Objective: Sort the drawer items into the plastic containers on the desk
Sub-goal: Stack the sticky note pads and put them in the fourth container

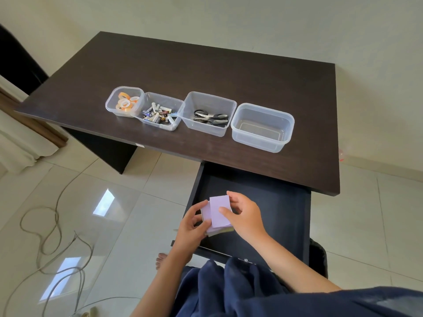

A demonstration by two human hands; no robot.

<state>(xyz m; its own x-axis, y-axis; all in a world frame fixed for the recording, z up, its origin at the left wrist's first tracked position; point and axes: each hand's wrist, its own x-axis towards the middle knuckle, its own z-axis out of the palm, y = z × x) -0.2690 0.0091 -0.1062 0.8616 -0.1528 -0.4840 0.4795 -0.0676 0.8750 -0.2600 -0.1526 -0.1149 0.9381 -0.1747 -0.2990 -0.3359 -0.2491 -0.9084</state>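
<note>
Item: lilac note pads [218, 213], stacked, long axis running away from me, held above the open drawer [274, 213] near its left wall. My left hand [191, 227] grips the stack's left edge; my right hand [243, 216] pinches the top pad. Drawer bare to the right. On the desk [206, 65], the rightmost container [262, 127] holds nothing.

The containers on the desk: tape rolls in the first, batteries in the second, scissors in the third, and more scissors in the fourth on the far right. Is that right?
Not quite. In the head view the fourth container, on the far right, holds nothing. The tape rolls, batteries and scissors sit as you say, in the first three.
</note>
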